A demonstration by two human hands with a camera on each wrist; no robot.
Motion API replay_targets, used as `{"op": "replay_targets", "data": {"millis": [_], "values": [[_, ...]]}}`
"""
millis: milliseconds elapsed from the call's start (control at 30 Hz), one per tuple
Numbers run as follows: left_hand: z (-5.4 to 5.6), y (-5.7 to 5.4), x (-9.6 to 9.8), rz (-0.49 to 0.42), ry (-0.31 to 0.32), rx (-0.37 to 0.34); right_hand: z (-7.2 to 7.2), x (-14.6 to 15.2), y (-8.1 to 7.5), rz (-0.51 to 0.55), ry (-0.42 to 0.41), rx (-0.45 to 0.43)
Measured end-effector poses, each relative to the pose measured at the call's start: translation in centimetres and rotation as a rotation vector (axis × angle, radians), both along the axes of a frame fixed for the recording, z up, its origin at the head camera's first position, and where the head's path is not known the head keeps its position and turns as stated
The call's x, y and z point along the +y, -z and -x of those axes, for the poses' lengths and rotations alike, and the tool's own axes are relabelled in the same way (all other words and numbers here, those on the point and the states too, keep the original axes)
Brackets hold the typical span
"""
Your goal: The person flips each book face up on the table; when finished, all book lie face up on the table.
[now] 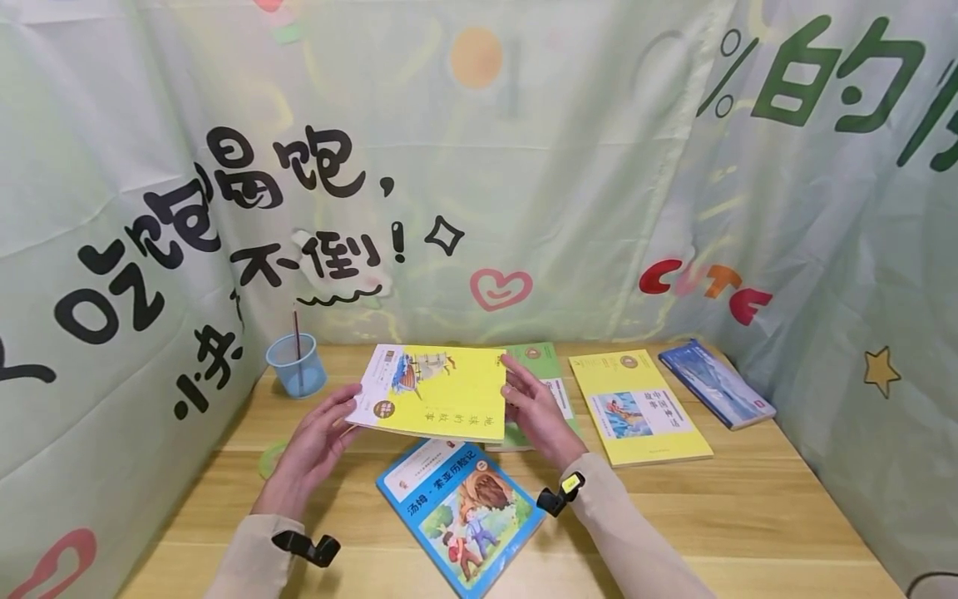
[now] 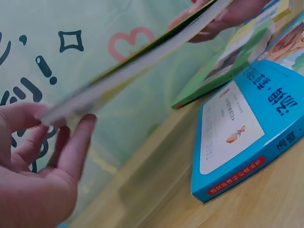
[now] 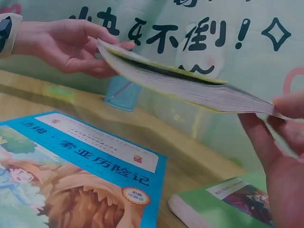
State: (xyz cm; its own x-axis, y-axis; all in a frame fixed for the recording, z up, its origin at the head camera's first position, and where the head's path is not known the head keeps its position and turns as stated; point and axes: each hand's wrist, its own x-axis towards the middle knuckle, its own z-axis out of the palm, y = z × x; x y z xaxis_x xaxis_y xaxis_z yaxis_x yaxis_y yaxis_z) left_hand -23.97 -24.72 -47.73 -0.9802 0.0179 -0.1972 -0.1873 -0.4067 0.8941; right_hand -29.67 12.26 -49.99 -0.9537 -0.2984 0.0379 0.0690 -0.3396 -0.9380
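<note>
A yellow book (image 1: pixel 456 391) with a sailing ship on its cover is held up above the table between both hands. My left hand (image 1: pixel 320 437) pinches its left end, thumb on top and fingers beneath, as the left wrist view shows. At the opposite end, my right hand (image 1: pixel 545 409) grips the edge the same way. The right wrist view shows the page edges, with a dark gap under the cover. Below the held book lies a blue book (image 1: pixel 467 516), set at an angle. Partly behind the right hand is a green book (image 1: pixel 542 366).
Farther right lie another yellow book (image 1: pixel 642 408) and a dark blue book (image 1: pixel 716 384). A light blue cup (image 1: pixel 296 366) with a pencil stands at the back left. A small green object (image 1: pixel 271 459) lies by the left forearm. Printed curtains (image 1: pixel 569 208) enclose the table (image 1: pixel 778 516).
</note>
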Motion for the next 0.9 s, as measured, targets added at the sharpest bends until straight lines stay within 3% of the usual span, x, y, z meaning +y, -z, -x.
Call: {"op": "replay_targets", "data": {"millis": [167, 400, 500, 633, 800, 900], "values": [[0.09, 0.04, 0.00, 0.008, -0.006, 0.016, -0.06, -0.19, 0.16, -0.006, 0.031, -0.037], [0.12, -0.08, 0.08, 0.052, 0.032, 0.005, -0.46, 0.07, -0.10, 0.056, -0.183, 0.033], [0.16, 0.07, 0.12, 0.089, 0.026, -0.006, -0.40, 0.15, 0.01, 0.099, -0.220, 0.033], [0.27, 0.29, 0.26, 0.126, 0.017, -0.008, -0.36, 0.24, 0.38, 0.117, -0.172, 0.013], [0.37, 0.39, 0.45, 0.108, 0.017, 0.012, -0.32, 0.25, 0.75, 0.109, -0.044, -0.052], [0.27, 0.34, 0.49, 0.110, 0.029, 0.024, -0.33, 0.24, 0.77, 0.107, -0.009, -0.082]]}}
